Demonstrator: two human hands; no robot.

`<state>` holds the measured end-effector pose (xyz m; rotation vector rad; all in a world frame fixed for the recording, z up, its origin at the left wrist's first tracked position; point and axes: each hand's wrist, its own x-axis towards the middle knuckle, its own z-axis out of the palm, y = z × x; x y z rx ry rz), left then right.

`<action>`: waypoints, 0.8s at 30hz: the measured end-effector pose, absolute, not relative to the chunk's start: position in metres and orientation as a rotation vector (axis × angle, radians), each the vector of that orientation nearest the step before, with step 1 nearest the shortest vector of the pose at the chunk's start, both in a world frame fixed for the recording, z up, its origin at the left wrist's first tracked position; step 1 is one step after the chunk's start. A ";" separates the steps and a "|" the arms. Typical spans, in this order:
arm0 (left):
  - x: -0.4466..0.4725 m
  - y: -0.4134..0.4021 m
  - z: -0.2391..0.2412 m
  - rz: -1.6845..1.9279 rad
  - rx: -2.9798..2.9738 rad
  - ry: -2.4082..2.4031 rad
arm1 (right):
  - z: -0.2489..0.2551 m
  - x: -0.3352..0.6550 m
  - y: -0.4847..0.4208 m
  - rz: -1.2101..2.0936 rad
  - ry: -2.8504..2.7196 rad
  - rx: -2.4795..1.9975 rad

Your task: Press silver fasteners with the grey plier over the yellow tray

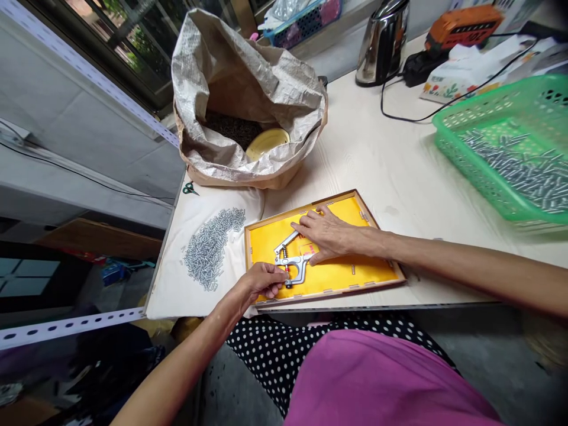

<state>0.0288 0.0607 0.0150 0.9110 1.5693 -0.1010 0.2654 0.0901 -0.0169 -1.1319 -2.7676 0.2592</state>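
A pair of silver snap-fastener pliers (pixel 304 269) lies over a shallow wooden tray (pixel 370 273) with a yellow base. My right hand (pixel 327 235) grips its spread handles, fingers over the upper one and thumb by the lower. At the pliers' jaw, my left hand (pixel 262 278) is closed in a pinch; whatever its fingertips hold is too small to make out. A red part shows in the jaw beside them. Left of the tray, a heap of small silvery pieces (pixel 210 248), which look like short springs, is spread on a pale cloth (pixel 171 290).
Behind the tray stands a large open woven sack (pixel 248 177) with dark small pieces and a yellow bowl (pixel 268 144) inside. Small scissors (pixel 190 189) lie at the left. A green basket (pixel 470 168) of metal pieces is at right, a kettle (pixel 382 44) and cord behind.
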 end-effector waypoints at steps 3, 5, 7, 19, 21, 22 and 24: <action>0.029 0.059 0.017 -0.144 0.964 1.578 | -0.017 0.266 0.086 0.301 -2.760 -1.126; 0.030 0.054 0.020 -0.180 1.144 1.624 | -0.018 0.266 0.083 0.333 -2.737 -1.120; 0.034 0.048 0.023 -0.150 1.499 1.726 | -0.019 0.266 0.080 0.354 -2.703 -1.126; 0.065 0.064 -0.002 -0.073 2.528 1.227 | -0.022 0.269 0.064 0.429 -2.679 -1.230; 0.067 0.063 -0.001 -0.102 2.573 1.263 | -0.021 0.270 0.061 0.427 -2.670 -1.283; 0.068 0.062 -0.001 -0.117 2.595 1.280 | -0.021 0.269 0.058 0.417 -2.654 -1.291; 0.071 0.060 0.001 -0.148 2.635 1.296 | -0.022 0.267 0.054 0.391 -2.621 -1.287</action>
